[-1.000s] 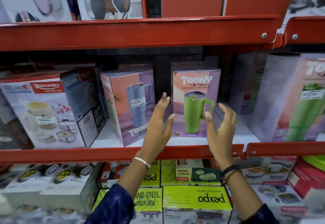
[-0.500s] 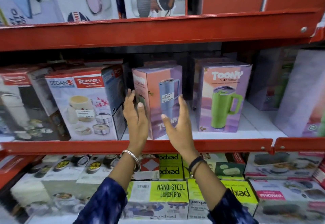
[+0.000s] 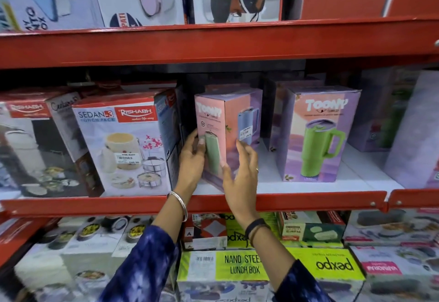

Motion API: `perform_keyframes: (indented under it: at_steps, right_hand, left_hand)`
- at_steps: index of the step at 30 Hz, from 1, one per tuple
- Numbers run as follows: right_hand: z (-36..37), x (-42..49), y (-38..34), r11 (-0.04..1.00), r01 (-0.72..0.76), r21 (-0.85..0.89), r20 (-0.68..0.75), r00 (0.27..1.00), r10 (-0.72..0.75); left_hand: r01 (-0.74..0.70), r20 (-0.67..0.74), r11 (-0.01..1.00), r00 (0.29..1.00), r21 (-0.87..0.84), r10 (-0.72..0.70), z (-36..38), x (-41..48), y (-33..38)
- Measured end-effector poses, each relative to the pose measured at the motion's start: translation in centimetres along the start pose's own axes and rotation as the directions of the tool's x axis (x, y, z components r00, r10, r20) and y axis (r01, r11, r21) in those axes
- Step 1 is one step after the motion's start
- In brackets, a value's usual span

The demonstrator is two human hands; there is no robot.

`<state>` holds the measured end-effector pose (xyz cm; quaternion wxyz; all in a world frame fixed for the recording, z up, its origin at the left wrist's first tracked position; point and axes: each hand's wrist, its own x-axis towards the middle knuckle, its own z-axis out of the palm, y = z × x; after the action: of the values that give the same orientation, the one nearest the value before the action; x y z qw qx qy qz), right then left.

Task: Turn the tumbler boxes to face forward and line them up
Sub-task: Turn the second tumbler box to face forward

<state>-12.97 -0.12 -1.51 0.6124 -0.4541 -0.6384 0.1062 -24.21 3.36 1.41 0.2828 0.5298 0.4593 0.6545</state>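
On the middle shelf stands a pink and purple tumbler box (image 3: 228, 121) picturing a blue tumbler, angled with one corner toward me. My left hand (image 3: 191, 159) presses its left face and my right hand (image 3: 241, 171) lies flat on its right face, so both grip it. To its right a second tumbler box (image 3: 318, 135) with a green tumbler faces forward, standing apart from the first. More purple tumbler boxes (image 3: 413, 130) fill the far right, partly cut off.
A Rishabh lunch pack box (image 3: 123, 149) stands close on the left of the held box. The red shelf beam (image 3: 308, 200) runs along the front edge. Another red beam (image 3: 213, 45) hangs overhead. Lunch boxes (image 3: 242, 266) fill the shelf below.
Both hands moved left from the green tumbler box to the blue tumbler box and closed on its two sides. The view shifted left and closer.
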Motion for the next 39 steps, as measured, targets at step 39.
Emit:
perform_keyframes:
  at_steps: [39]
  right_hand:
    - [-5.5,6.3,3.4,0.988,-0.052,0.148,0.346,0.938,-0.003]
  left_hand:
    - [0.060,-0.078,0.998,0.995,-0.024,-0.062,0.7,-2.2,2.4]
